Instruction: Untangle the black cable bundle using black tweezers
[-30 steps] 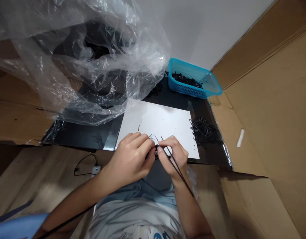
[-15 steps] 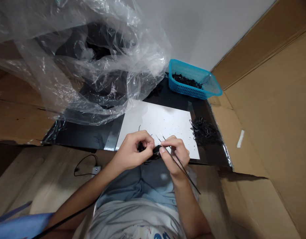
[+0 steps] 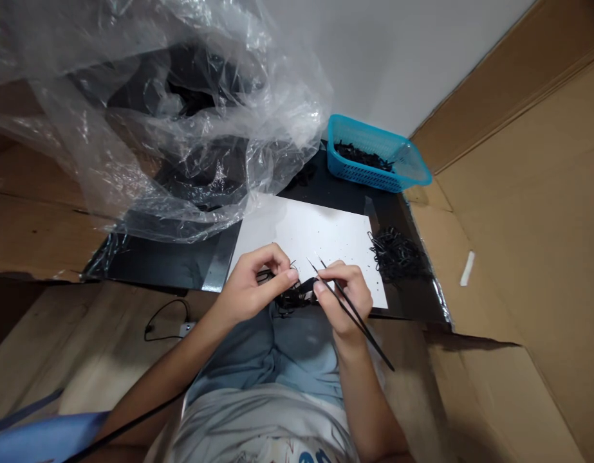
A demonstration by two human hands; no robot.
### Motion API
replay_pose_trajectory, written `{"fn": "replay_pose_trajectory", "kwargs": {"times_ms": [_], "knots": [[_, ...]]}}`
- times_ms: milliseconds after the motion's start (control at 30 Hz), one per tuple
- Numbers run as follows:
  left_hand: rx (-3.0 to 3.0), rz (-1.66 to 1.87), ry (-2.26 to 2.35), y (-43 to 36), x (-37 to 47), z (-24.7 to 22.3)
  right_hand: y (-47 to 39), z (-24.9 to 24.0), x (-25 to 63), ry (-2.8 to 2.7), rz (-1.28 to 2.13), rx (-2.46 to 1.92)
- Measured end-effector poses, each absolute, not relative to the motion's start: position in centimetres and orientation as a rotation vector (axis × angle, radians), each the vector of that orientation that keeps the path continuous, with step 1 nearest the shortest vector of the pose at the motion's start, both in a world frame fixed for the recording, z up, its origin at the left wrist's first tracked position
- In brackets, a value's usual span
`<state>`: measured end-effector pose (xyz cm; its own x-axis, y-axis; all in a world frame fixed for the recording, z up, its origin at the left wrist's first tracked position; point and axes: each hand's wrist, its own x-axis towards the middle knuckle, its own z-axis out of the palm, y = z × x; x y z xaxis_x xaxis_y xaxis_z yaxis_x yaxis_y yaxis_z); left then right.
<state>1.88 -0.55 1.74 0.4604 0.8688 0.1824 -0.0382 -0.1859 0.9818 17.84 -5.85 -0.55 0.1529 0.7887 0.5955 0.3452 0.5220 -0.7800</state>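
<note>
now | tweezers (image 3: 367, 329) and black strip (image 3: 306, 284) pinched by right hand (image 3: 347, 296) | left hand (image 3: 251, 286) curled, pinch can't be told | tangle (image 3: 289, 300) below fingertips, best teased gently

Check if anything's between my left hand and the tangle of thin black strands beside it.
Nothing visible: the tangle of thin black strands lies beside your left hand, with strands showing inside the curl of its fingers. The slim black tweezers in your right hand point away, over the white paper sheet.
</note>
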Motion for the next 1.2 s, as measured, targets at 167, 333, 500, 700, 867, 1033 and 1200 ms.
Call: {"fn": "replay_pose_trajectory", "kwargs": {"times_ms": [167, 333, 500, 700, 867, 1033, 1200], "knots": [[1.742, 0.976, 0.729, -0.8, 2.1, 2.5, -6.1, -0.3, 18.0, -1.486, 0.414, -1.068], [1.767, 0.891, 0.660, -0.8, 2.2, 2.7, -6.1, -0.1, 18.1, -1.508, 0.448, -1.045], [1.677, 0.816, 0.632, -0.5, 2.1, 2.3, -6.0, -0.1, 17.9, -1.472, 0.490, -1.045], [1.778, 0.790, 0.644, -0.5, 1.9, 2.8, -6.2, -0.1, 17.9, -1.500, 0.476, -1.066], [1.885, 0.781, 0.681, -0.4, 1.8, 3.4, -6.2, -0.2, 18.1, -1.525, 0.441, -1.082], [2.031, 0.814, 0.836, -0.7, 1.7, 3.5, -6.1, 0.0, 18.2, -1.591, 0.326, -1.125], [2.251, 0.784, 0.939, -1.9, 1.9, 4.0, -6.0, 0.5, 17.8, -1.677, 0.179, -1.115]]}}
